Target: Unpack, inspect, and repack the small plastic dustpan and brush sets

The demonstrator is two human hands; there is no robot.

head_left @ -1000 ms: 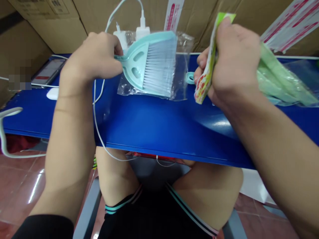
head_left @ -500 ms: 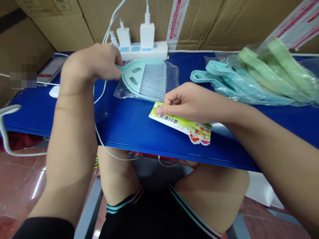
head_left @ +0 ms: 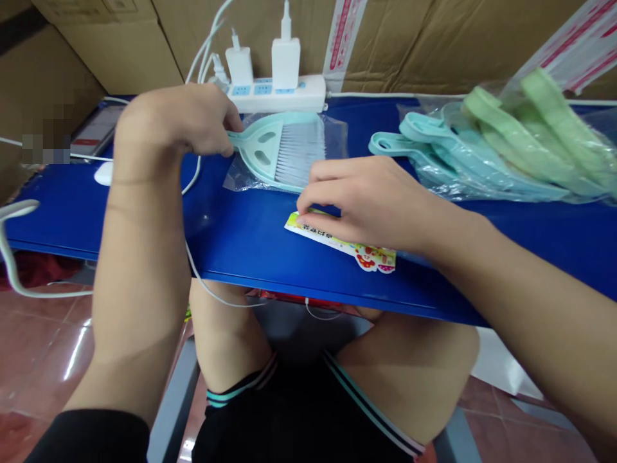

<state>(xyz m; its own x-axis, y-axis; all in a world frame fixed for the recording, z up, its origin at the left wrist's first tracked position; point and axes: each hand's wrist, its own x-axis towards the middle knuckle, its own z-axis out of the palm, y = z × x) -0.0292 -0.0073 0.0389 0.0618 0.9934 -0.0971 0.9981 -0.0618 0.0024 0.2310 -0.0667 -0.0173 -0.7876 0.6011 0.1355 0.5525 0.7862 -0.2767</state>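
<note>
Both grips busy: left grip (head_left: 176, 122) curled shut on a bagged dustpan handle (head_left: 243, 139), right grip (head_left: 359, 202) half open, pressing a paper card (head_left: 340, 243) flat and steady against the blue worktop (head_left: 241, 251).

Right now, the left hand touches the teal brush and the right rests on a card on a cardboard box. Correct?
No, the head view shows the card on a blue board; the left hand touches the teal brush, the right hand rests on the card.

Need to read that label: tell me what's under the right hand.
A printed card lies on the blue board; its cartoon end shows, fingers hide part of the text.
</note>
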